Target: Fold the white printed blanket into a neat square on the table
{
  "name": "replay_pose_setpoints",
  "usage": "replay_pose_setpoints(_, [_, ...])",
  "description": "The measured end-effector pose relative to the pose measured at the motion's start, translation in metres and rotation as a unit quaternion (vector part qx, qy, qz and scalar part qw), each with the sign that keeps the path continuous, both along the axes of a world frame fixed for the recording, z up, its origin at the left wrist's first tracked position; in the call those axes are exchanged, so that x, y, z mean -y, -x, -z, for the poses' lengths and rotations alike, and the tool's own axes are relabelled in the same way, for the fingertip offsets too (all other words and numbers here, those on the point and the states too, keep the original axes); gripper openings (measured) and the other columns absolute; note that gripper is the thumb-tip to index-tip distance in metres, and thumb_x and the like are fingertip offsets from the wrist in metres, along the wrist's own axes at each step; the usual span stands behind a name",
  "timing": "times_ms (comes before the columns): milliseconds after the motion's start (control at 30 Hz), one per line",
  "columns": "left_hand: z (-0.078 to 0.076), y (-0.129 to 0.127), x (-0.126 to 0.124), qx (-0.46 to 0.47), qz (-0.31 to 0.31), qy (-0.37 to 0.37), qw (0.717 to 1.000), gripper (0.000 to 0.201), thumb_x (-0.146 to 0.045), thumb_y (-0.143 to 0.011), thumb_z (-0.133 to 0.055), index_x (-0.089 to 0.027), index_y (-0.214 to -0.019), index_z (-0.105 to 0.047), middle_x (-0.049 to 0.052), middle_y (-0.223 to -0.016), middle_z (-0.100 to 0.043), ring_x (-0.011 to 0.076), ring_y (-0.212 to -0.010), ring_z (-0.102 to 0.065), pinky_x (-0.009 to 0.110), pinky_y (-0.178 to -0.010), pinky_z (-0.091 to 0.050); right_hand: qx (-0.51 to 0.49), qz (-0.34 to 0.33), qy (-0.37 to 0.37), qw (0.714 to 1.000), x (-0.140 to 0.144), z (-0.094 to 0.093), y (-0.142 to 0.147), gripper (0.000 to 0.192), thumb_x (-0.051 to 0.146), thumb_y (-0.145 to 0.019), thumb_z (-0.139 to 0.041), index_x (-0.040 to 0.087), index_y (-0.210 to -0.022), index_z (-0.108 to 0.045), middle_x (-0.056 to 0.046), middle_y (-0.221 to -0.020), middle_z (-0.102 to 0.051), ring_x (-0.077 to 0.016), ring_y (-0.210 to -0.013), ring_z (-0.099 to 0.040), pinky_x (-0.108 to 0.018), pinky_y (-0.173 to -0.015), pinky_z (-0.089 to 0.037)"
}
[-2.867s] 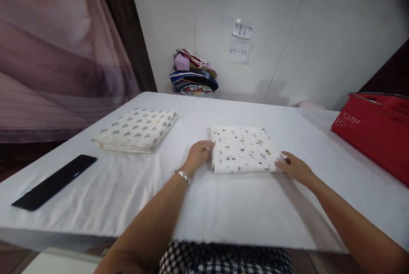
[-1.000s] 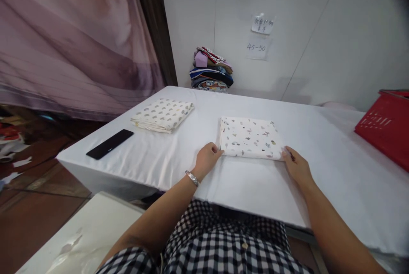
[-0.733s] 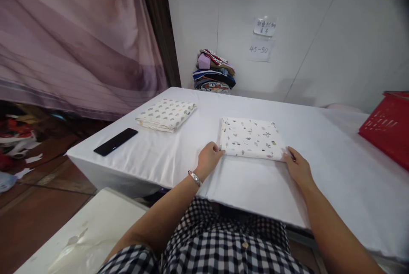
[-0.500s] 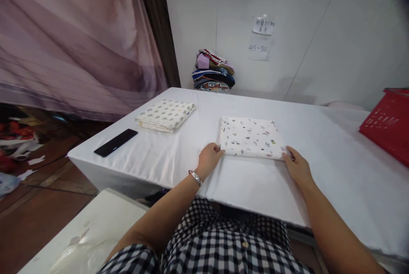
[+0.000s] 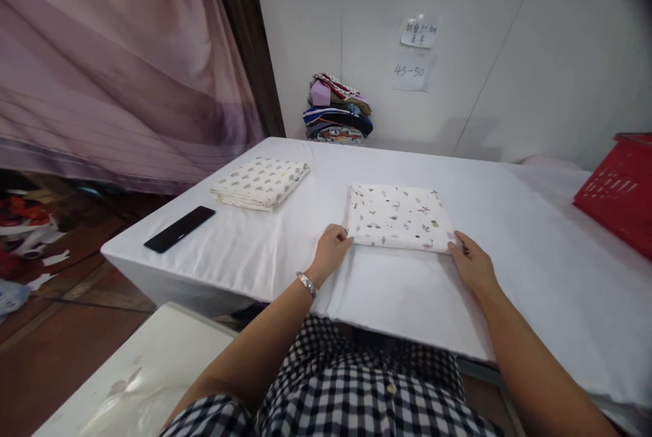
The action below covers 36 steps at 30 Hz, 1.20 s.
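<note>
A folded white cloth with small printed figures point(image 5: 398, 216) lies flat on the white-covered table point(image 5: 387, 287). My left hand point(image 5: 331, 248) rests at its near left corner, fingers curled against the edge. My right hand point(image 5: 471, 264) touches its near right corner with the fingertips on the fold. Whether either hand pinches the cloth or only presses on it cannot be told. A second folded cloth with a grey pattern point(image 5: 261, 181) lies farther left on the table, apart from both hands.
A black phone point(image 5: 179, 228) lies near the table's left edge. A red basket point(image 5: 619, 189) stands at the right. A pile of coloured folded clothes point(image 5: 337, 111) sits against the back wall under two paper notes point(image 5: 415, 49). A pink curtain point(image 5: 122, 63) hangs at the left.
The view has pulled back and turned left since the earliest frame, showing the floor and my checked clothing. Both hands have stayed at the folded cloth's near corners.
</note>
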<state>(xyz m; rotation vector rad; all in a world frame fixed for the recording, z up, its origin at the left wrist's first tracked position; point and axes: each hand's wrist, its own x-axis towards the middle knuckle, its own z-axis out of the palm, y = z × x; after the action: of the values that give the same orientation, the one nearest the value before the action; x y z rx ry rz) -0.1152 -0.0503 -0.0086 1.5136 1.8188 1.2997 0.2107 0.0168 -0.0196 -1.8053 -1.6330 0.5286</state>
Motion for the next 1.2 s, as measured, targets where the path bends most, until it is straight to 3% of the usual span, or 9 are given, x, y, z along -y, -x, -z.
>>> replay_pose_setpoints(167, [0.002, 0.006, -0.004, 0.054, -0.020, 0.079, 0.995, 0.019, -0.028, -0.068, -0.060, -0.019, -0.059, -0.046, -0.006, -0.059, -0.049, 0.0099, -0.057, -0.043, 0.023, -0.055, -0.033, -0.012, -0.005, -0.005, 1.000, 0.002, 0.000, 0.000, 0.056, 0.047, -0.079, -0.050, 0.020, -0.127, -0.055, -0.008, -0.115, -0.062, -0.0233, -0.095, -0.058, -0.038, -0.089, -0.045])
replay_pose_setpoints(433, [-0.001, 0.009, -0.001, 0.080, 0.006, 0.073, 0.994, 0.022, -0.031, -0.067, -0.061, -0.018, -0.059, -0.046, -0.006, -0.057, -0.045, 0.0081, -0.053, -0.039, 0.021, -0.052, -0.030, -0.046, 0.003, -0.009, 0.999, 0.003, -0.002, 0.002, 0.060, 0.053, -0.080, -0.049, 0.018, -0.128, -0.054, -0.010, -0.119, -0.061, -0.0247, -0.096, -0.059, -0.038, -0.086, -0.046])
replay_pose_setpoints(700, [-0.007, 0.000, -0.008, 0.036, -0.031, 0.081, 0.996, 0.031, -0.047, -0.070, -0.063, -0.019, -0.064, -0.051, -0.005, -0.056, -0.049, 0.0105, -0.054, -0.043, 0.023, -0.052, -0.032, -0.039, 0.003, -0.006, 0.999, 0.000, 0.000, 0.002, 0.060, 0.052, -0.080, -0.048, 0.019, -0.129, -0.052, -0.010, -0.121, -0.060, -0.0251, -0.100, -0.059, -0.039, -0.090, -0.044])
replay_pose_setpoints(1033, [-0.002, 0.006, -0.010, 0.010, -0.021, 0.060, 0.998, 0.028, -0.038, -0.075, -0.057, -0.019, -0.060, -0.044, -0.006, -0.053, -0.044, 0.0103, -0.053, -0.039, 0.023, -0.052, -0.030, -0.053, 0.006, -0.018, 0.998, -0.002, 0.004, 0.001, 0.059, 0.051, -0.078, -0.050, 0.018, -0.127, -0.055, -0.010, -0.120, -0.061, -0.0249, -0.101, -0.058, -0.037, -0.089, -0.044])
replay_pose_setpoints(1200, [-0.008, 0.006, -0.012, 0.002, -0.017, 0.079, 0.997, 0.031, -0.046, -0.075, -0.058, -0.020, -0.062, -0.046, -0.004, -0.057, -0.048, 0.0114, -0.055, -0.043, 0.024, -0.053, -0.031, -0.055, 0.006, -0.024, 0.998, -0.001, 0.004, 0.001, 0.062, 0.054, -0.078, -0.049, 0.017, -0.128, -0.054, -0.011, -0.121, -0.060, -0.0252, -0.101, -0.058, -0.038, -0.089, -0.044])
